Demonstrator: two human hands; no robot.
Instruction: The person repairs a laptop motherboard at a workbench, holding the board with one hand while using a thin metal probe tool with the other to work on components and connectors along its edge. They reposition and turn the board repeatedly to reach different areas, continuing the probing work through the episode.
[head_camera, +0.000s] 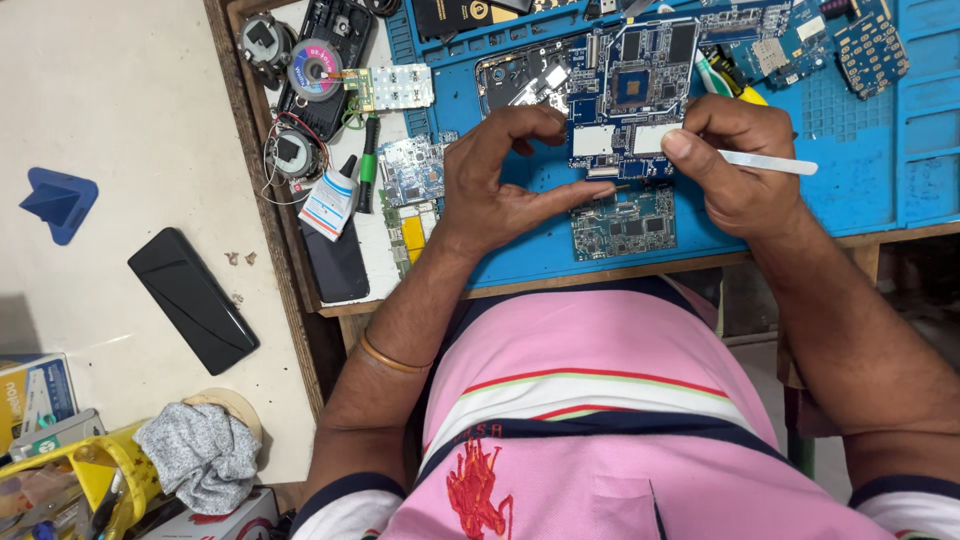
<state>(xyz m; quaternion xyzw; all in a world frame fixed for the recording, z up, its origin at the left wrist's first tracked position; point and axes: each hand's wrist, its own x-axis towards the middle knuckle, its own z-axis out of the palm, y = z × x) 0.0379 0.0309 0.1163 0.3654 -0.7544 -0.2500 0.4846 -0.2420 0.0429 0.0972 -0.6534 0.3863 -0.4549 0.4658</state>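
Observation:
A large blue circuit board (632, 95) lies on a blue work mat (850, 150), with a smaller green-blue board (625, 222) just below it. My left hand (500, 180) rests on the mat at the board's left edge, its fingers curled and fingertips touching the board's lower left part. My right hand (735, 165) pinches a thin white flat tool (768, 162), held level at the board's lower right corner.
More circuit boards (830, 40) lie at the mat's far right. Left of the mat are a small glue bottle (328, 200), a solder wick reel (313, 68), a green-handled screwdriver (368, 160) and small speakers (290, 152). A black phone (192, 298) lies on the floor.

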